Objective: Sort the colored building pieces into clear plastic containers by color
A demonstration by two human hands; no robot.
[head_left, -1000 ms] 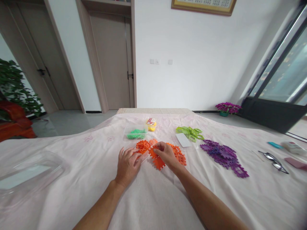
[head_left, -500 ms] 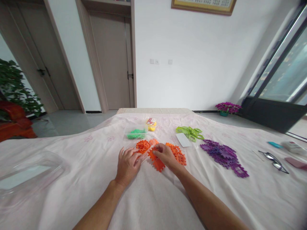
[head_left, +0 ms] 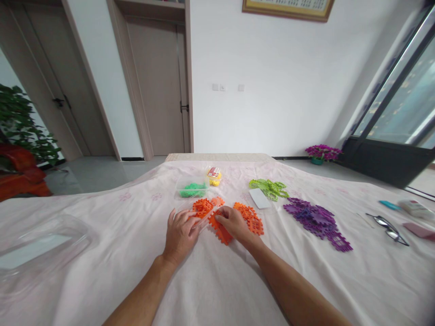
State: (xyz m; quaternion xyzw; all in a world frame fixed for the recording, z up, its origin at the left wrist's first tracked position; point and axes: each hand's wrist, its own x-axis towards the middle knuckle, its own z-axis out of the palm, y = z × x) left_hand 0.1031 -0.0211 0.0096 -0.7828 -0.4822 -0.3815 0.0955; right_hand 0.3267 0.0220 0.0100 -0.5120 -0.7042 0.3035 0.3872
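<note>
Several orange plastic interlocking pieces (head_left: pixel 249 217) lie in a loose pile on the pale cloth in front of me. My right hand (head_left: pixel 233 224) rests on the pile with its fingers closed on an orange piece (head_left: pixel 219 231) at the near left side. My left hand (head_left: pixel 180 233) lies flat on the cloth just left of it, fingers spread, its fingertips touching the rim of a clear shallow tray holding more orange pieces (head_left: pixel 203 207).
A clear box of green pieces (head_left: pixel 192 187) and a small yellow tub (head_left: pixel 215 176) stand behind. Lime pieces (head_left: pixel 269 187), a white lid (head_left: pixel 259 198) and a purple pile (head_left: pixel 316 221) lie to the right; glasses (head_left: pixel 387 228) far right. A clear lid (head_left: pixel 41 249) sits at left.
My right hand has drawn slightly left and toward me, pulling the orange piece with it. My left hand has stayed in place.
</note>
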